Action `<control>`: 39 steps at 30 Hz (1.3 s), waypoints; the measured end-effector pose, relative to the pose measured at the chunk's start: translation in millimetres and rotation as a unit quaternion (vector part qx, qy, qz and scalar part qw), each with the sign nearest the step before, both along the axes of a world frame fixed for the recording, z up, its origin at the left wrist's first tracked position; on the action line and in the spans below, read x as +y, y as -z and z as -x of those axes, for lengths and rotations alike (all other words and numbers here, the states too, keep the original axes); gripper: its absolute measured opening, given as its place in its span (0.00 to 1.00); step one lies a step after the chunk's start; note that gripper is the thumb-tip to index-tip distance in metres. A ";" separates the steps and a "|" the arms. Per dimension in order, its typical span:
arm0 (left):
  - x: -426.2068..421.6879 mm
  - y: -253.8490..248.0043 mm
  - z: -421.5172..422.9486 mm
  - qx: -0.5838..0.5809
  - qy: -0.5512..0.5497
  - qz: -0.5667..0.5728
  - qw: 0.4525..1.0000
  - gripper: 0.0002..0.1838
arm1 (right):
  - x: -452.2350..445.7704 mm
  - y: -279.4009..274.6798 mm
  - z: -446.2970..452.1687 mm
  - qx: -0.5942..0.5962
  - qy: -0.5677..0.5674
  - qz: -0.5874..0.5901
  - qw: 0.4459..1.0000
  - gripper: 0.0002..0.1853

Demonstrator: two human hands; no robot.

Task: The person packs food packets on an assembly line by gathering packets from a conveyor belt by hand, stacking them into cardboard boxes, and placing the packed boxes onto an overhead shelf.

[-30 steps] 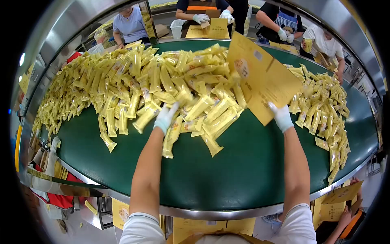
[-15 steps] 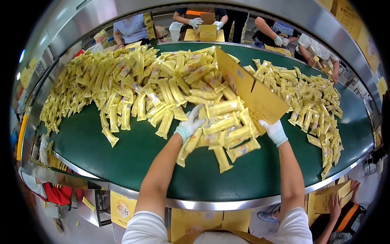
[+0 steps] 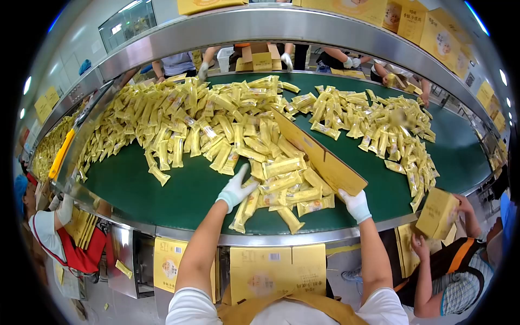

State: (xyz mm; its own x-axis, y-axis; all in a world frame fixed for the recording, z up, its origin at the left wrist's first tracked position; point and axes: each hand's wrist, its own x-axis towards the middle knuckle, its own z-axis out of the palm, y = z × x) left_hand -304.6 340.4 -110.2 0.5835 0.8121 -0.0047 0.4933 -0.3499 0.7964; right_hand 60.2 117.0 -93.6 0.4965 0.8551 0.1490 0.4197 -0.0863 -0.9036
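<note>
A white glove covers my left hand (image 3: 235, 192), whose thumb and fingers are apart. It is beside the left edge of a loose heap of yellow wrapped snack packets (image 3: 283, 183), and holds none that I can see. My right hand (image 3: 356, 205), gloved too, grips the near end of a flat brown cardboard piece (image 3: 323, 155). The cardboard stands on its long edge, tilted, along the right side of the heap. Its far end reaches in among more packets. The fingers behind the cardboard are partly hidden.
A green conveyor belt (image 3: 189, 203) carries large packet piles (image 3: 173, 114) on the left and smaller piles (image 3: 395, 135) on the right. A metal rail (image 3: 260, 24) spans above. Open cartons (image 3: 277, 273) stand below the near edge. Co-workers sit around; one holds a box (image 3: 436, 213) at right.
The camera view has tipped upward. The cardboard leans lower than before. My left hand has drawn slightly back from the packets, and the right still holds the cardboard.
</note>
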 end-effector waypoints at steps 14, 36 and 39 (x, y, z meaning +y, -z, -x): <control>-142.9 45.5 -23.2 -0.071 -0.119 -0.011 0.990 0.67 | -86.2 -4.3 154.9 -0.104 0.134 -0.107 0.980 0.20; -300.1 -73.1 102.2 -0.243 0.397 0.055 0.883 0.31 | -194.4 -17.0 129.9 0.295 0.113 -0.118 0.941 0.54; -304.8 -76.9 94.8 -0.229 0.443 0.059 0.865 0.30 | -187.8 7.1 111.9 0.186 0.099 -0.054 0.976 0.42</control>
State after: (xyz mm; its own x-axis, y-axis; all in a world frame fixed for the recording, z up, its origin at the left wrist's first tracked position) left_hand -399.4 35.6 -33.3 0.9391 0.0550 0.3391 -0.3032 -0.3317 0.8934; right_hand -51.6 -70.8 -100.8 0.6873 0.7262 0.0113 0.0457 -0.0276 -0.9986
